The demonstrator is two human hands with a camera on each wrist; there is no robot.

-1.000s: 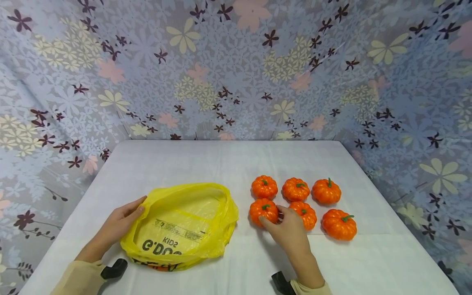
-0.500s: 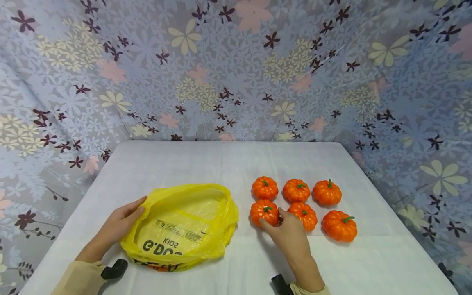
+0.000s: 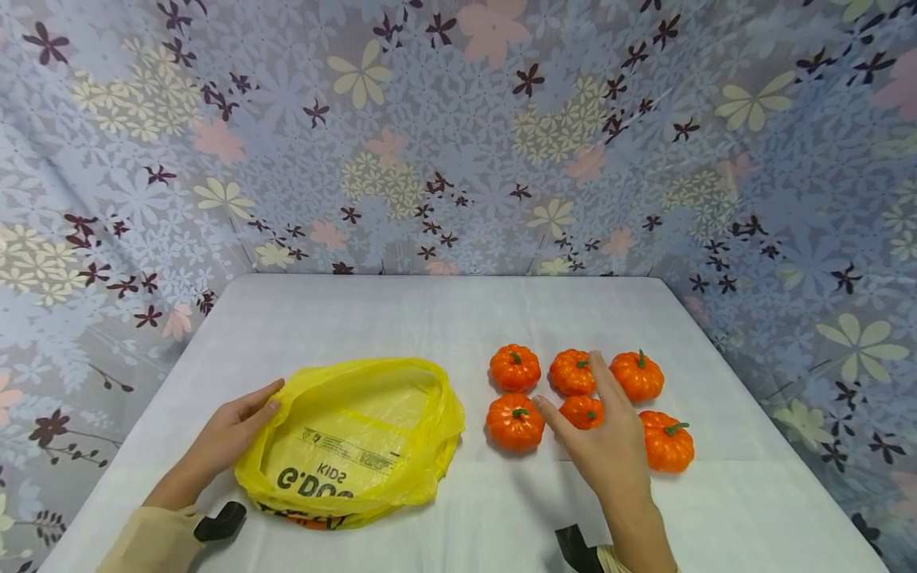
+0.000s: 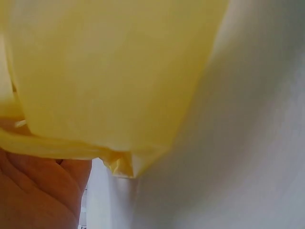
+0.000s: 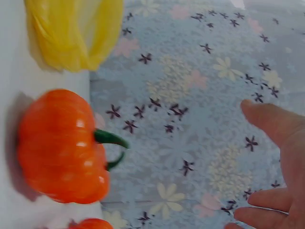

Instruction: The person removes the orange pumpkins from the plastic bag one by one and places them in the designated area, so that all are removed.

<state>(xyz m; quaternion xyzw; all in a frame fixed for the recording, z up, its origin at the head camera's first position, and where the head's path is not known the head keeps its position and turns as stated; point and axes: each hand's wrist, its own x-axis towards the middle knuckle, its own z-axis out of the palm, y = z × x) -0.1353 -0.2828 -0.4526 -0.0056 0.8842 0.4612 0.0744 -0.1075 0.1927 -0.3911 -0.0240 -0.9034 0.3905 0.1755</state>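
A yellow plastic bag [image 3: 358, 434] with dark printing lies with its mouth open on the left of the table. My left hand [image 3: 228, 438] holds its left rim; in the left wrist view the bag's edge [image 4: 52, 147] crosses my fingers, whose tips are hidden. Several small orange pumpkins with green stems stand in two rows to the right of the bag. Over them hovers my right hand [image 3: 609, 446], fingers extended and holding nothing. Nearest its thumb is the front-left pumpkin [image 3: 514, 423], which rests on the cloth. In the right wrist view, that hand [image 5: 290, 157] is apart from a pumpkin [image 5: 59, 148].
A white cloth [image 3: 430, 318] covers the table. Behind and at both sides hangs a floral fabric [image 3: 458, 159]. The back-left pumpkin [image 3: 515, 368] and back-right pumpkin [image 3: 636, 376] stand in the far row. My right hand partly covers the front-right pumpkin [image 3: 668, 442].
My right hand has let go of the front-left pumpkin, opened its fingers and moved up and to the right. The left hand and the bag have stayed in place.
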